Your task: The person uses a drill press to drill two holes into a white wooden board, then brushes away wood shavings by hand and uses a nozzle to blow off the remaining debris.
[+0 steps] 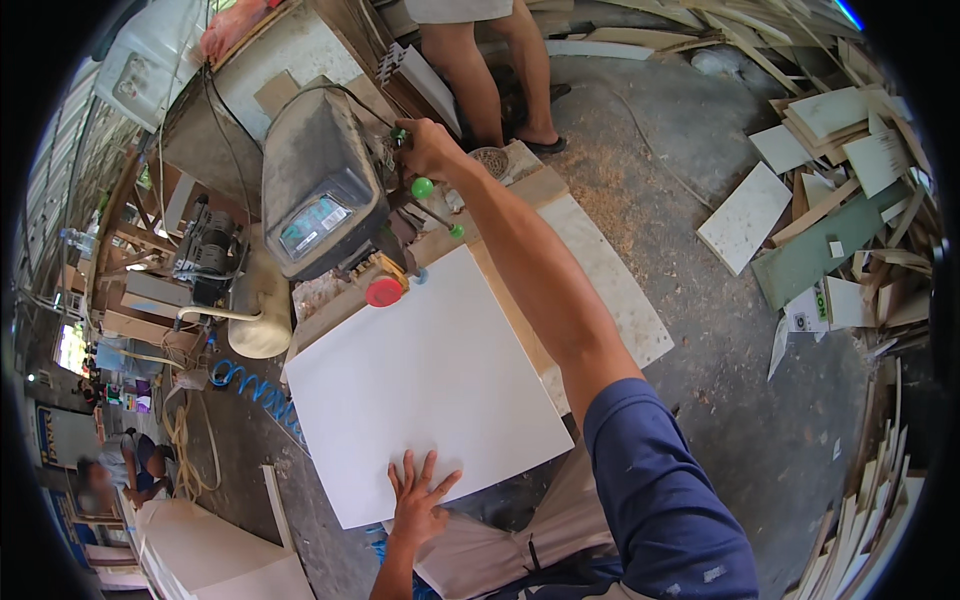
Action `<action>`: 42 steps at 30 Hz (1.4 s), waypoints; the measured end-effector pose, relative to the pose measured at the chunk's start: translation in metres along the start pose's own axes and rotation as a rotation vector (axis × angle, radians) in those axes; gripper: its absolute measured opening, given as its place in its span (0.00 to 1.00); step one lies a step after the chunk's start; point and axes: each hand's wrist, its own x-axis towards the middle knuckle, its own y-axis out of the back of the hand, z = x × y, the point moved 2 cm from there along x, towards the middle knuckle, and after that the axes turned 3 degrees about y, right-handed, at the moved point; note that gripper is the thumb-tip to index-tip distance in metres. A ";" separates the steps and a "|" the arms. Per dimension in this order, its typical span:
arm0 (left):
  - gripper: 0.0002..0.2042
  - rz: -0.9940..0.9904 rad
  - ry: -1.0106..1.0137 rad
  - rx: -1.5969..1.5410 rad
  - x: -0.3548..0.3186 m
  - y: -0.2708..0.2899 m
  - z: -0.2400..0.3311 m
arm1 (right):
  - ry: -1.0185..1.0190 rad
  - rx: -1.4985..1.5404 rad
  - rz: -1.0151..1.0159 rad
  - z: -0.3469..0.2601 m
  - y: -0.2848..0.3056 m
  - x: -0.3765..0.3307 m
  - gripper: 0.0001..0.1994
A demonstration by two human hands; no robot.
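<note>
The white board (425,385) lies flat on the tabletop (610,290), with its far corner under the drill machine (325,190). The left hand (418,497) is open, fingers spread, pressing down on the near edge of the board, far from the drill machine. The right hand (428,148) is closed around the handle with green knobs (422,187) on the side of the drill machine, arm stretched out long. To do this well, I think the board must stay still and the handle should come down slowly.

Dark blue short sleeve (660,490), paint-flecked, bare forearms
</note>
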 end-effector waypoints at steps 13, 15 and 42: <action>0.44 0.219 0.617 -0.037 0.139 0.003 0.000 | 0.089 -0.143 0.062 -0.022 0.009 0.017 0.28; 0.46 0.196 0.619 -0.032 0.140 0.006 0.000 | 0.044 -0.013 0.066 -0.030 0.010 0.009 0.24; 0.59 0.229 0.694 -0.131 0.163 0.008 0.012 | -0.017 -0.027 0.371 -0.085 0.024 -0.048 0.17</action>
